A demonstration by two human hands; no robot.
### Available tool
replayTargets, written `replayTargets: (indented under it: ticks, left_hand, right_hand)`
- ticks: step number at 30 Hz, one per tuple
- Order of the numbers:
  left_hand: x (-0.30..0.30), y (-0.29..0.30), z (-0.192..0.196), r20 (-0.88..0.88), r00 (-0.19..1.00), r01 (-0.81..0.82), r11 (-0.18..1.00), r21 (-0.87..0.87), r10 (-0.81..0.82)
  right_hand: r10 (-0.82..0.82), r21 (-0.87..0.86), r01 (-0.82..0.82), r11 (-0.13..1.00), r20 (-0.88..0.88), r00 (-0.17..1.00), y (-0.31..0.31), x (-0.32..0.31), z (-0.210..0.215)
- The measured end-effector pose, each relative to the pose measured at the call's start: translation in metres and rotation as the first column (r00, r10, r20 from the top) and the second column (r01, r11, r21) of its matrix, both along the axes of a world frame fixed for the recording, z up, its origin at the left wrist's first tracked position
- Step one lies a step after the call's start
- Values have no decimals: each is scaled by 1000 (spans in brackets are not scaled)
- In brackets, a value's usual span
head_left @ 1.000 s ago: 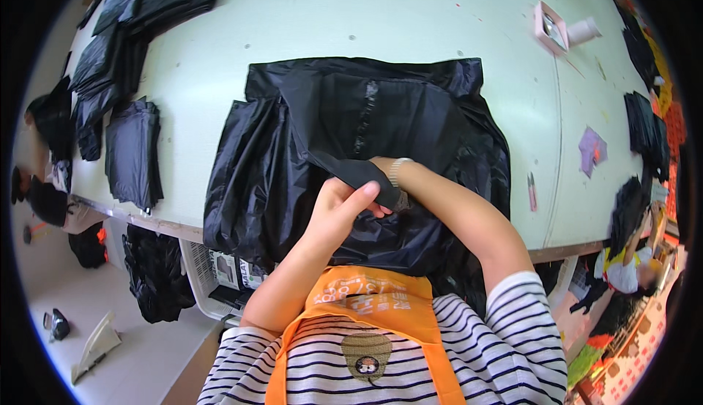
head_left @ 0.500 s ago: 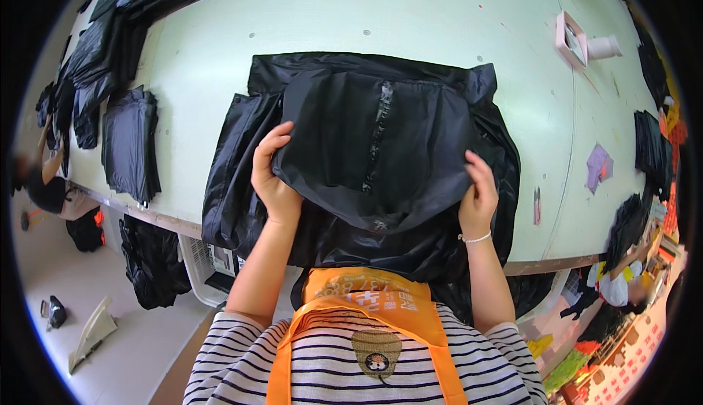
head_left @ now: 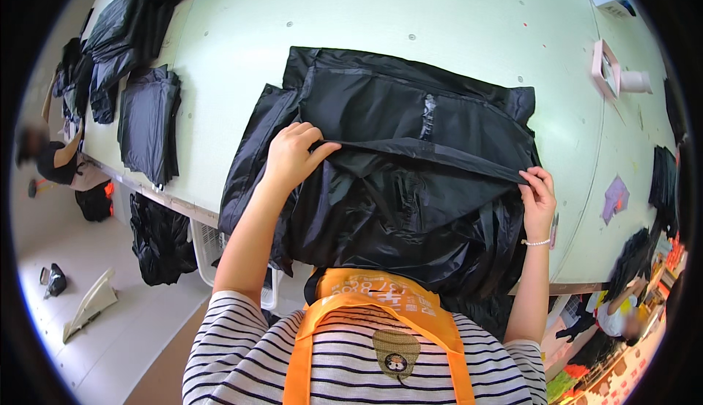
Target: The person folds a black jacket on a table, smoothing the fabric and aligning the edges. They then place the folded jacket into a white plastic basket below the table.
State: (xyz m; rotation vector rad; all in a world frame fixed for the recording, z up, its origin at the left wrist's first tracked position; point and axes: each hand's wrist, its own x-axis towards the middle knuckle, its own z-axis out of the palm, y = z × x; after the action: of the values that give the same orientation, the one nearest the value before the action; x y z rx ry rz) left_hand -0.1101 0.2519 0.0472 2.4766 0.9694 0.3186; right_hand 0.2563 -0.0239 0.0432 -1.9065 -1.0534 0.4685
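A shiny black garment (head_left: 359,233) lies spread over the near side of the pale table, reaching over its front edge. A loose layer of it is folded across, and its raised edge (head_left: 432,150) runs between my hands. At the left end, my left hand (head_left: 293,157) grips this edge between thumb and bent fingers. My right hand (head_left: 538,198), with a beaded bracelet at the wrist, pinches the right end. Beyond the edge, a short glossy strip (head_left: 428,116) shows on the flat black cloth.
Folded black cloth (head_left: 150,123) lies to the left, with more black piles (head_left: 124,35) behind. A pink holder (head_left: 605,72) and purple scrap (head_left: 616,198) sit at the right. A white crate (head_left: 207,247) is below the table edge. Other people work at far left (head_left: 62,163) and right (head_left: 609,321).
Earlier, my hands cupped the sides of a rounded black panel. That layer is now folded over, and my hands pinch its edge. The view has shifted, so the table appears farther right.
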Motion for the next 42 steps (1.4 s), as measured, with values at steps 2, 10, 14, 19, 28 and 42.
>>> replayTargets:
  ticks: [2,10,14,19,28,42]
  left_hand:
    - [-1,1,-6,-12,999,-36,999,34,36]
    - [36,-43,-3,202,979,-69,956,286,10]
    - [55,-127,1,141,890,439,899,-11,-433]
    - [43,-151,-30,96,854,515,857,-18,-511]
    - [56,-123,14,367,914,237,963,-130,-175]
    - [44,81,-41,-11,639,-404,323,-856,769]
  right_hand:
    - [-38,-98,13,995,-259,965,1,-5,8]
    - [318,-234,-294,927,72,945,26,-8,34]
    - [259,-195,-263,945,-46,965,29,-3,23]
    - [193,-84,-185,979,101,976,36,14,17]
    - [-436,-62,449,891,149,887,-35,51,-39]
    - [-439,-150,681,716,662,607,-220,89,-111]
